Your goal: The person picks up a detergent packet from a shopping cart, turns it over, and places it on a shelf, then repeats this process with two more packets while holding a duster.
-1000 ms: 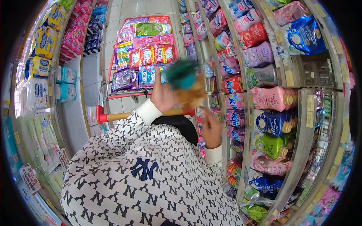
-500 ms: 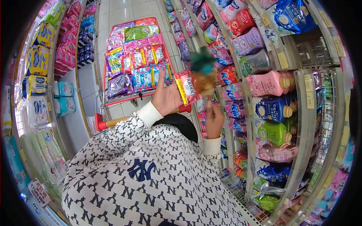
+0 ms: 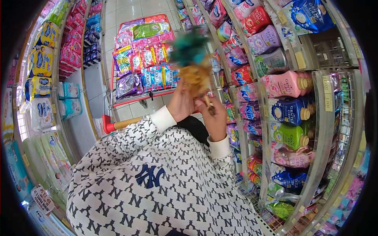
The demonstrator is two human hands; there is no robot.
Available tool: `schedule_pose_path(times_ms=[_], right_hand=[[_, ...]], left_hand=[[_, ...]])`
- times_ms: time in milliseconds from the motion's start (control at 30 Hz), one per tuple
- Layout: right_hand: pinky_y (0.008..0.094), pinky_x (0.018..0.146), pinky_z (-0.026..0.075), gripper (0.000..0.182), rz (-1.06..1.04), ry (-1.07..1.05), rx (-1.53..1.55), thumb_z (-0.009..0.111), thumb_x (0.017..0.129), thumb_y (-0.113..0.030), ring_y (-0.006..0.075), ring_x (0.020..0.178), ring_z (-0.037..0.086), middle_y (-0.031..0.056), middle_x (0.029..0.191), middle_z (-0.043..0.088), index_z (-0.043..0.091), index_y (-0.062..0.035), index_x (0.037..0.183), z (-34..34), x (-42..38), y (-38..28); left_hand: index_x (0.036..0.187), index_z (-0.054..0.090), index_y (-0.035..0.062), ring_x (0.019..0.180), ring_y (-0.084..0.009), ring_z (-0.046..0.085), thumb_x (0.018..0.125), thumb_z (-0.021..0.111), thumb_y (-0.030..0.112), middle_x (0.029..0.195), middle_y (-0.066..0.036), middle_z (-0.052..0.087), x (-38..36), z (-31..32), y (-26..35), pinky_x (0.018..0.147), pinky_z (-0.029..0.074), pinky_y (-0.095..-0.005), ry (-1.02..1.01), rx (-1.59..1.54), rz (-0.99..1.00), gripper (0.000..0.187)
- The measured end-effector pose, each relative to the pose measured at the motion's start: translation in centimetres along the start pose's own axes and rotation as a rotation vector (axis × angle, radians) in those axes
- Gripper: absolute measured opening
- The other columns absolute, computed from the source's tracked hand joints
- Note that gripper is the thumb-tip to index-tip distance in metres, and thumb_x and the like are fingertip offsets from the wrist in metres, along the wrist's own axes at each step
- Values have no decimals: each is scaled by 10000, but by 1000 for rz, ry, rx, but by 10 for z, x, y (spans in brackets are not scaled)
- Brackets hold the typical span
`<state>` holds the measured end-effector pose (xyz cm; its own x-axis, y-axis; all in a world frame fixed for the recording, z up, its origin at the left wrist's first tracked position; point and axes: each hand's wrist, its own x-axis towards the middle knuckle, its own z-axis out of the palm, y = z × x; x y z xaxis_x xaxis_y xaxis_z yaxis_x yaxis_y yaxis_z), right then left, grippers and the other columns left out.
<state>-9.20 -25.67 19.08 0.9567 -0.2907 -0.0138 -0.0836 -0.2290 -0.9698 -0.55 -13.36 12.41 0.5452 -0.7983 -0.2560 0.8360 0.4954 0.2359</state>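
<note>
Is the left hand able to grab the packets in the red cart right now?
Probably not right away. The left hand looks busy at the feather duster, together with the right hand. The packets lie open in the red cart just ahead, nothing covering them.

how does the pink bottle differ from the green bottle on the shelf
The pink bottle sits two shelves higher than the green bottle. The pink one is pale with a floral look; the green one is bright lime. Both lie with tan caps pointing right, and neither is touched by a hand.
</note>
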Motion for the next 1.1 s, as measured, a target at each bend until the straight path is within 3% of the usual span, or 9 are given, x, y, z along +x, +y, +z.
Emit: schedule_pose_path(times_ms=[67, 233, 333, 367, 400, 500, 633, 867, 1100], right_hand=[[205, 611, 415, 159, -18, -88, -7, 657, 940, -109, 35, 719, 518, -10, 823, 622, 654, 25, 1026, 6, -5, -5], [248, 627, 464, 179, -8, -75, -234, 647, 939, -138, 126, 680, 586, 66, 836, 662, 681, 7, 1037, -4, -23, -5], [300, 637, 478, 192, 30, 47, -334, 638, 946, -174, 189, 687, 617, 110, 819, 664, 684, 6, 990, -30, -17, 19], [307, 641, 479, 193, 22, 111, -377, 640, 944, -179, 190, 694, 620, 114, 814, 664, 685, 3, 987, -40, -13, 26], [313, 645, 479, 194, 16, 175, -420, 643, 943, -184, 192, 702, 624, 118, 810, 663, 685, 0, 984, -47, -10, 29], [331, 646, 478, 189, 58, 294, -401, 643, 941, -189, 224, 697, 627, 136, 800, 657, 688, -7, 969, -59, -9, 29], [345, 648, 489, 179, -50, -48, -467, 627, 946, -174, 290, 666, 614, 154, 782, 642, 691, -10, 976, -37, -25, 2], [253, 655, 461, 239, 147, 275, -139, 637, 956, -215, 68, 750, 565, 22, 822, 642, 666, 12, 1027, -57, 1, 64], [186, 628, 405, 170, 235, 62, 300, 691, 918, -136, 26, 733, 504, -34, 864, 595, 630, -2, 1003, -10, 8, 31]], left_hand=[[1452, 367, 103, 1367, -297, 413, 973, 433, 571, 1473, -156, 428, -3, -1, -3, 1114, 377, -463, -235, -57, 94, 673], [1472, 349, 89, 1399, -343, 356, 985, 396, 547, 1543, -180, 314, 1, 5, 11, 1142, 326, -536, -109, -110, 316, 670], [1472, 346, 72, 1395, -349, 360, 961, 387, 624, 1529, -182, 336, -9, 17, 22, 1132, 340, -519, -191, -375, 193, 753], [1455, 371, 51, 1353, -375, 414, 934, 390, 682, 1489, -189, 401, -13, 13, 26, 1112, 363, -511, 7, -330, 82, 818], [1415, 431, 41, 1290, -382, 485, 927, 402, 691, 1435, -191, 471, -10, 12, 30, 1083, 388, -520, -248, -512, 103, 813], [1311, 554, 75, 1252, -322, 526, 884, 448, 730, 1371, -145, 544, -9, 6, 24, 1073, 393, -488, 9, -322, 120, 789], [1361, 520, 90, 1244, -335, 525, 926, 419, 684, 1417, -141, 507, -2, 2, 16, 1056, 405, -510, -154, -497, 110, 743], [1449, 378, 37, 1332, -340, 453, 986, 414, 555, 1487, -161, 422, -5, 22, 18, 1104, 369, -496, -77, -404, 48, 695], [1380, 449, 73, 1180, -289, 585, 1026, 419, 417, 1295, -129, 587, 5, 3, 0, 1016, 458, -464, -32, -89, 60, 494]])
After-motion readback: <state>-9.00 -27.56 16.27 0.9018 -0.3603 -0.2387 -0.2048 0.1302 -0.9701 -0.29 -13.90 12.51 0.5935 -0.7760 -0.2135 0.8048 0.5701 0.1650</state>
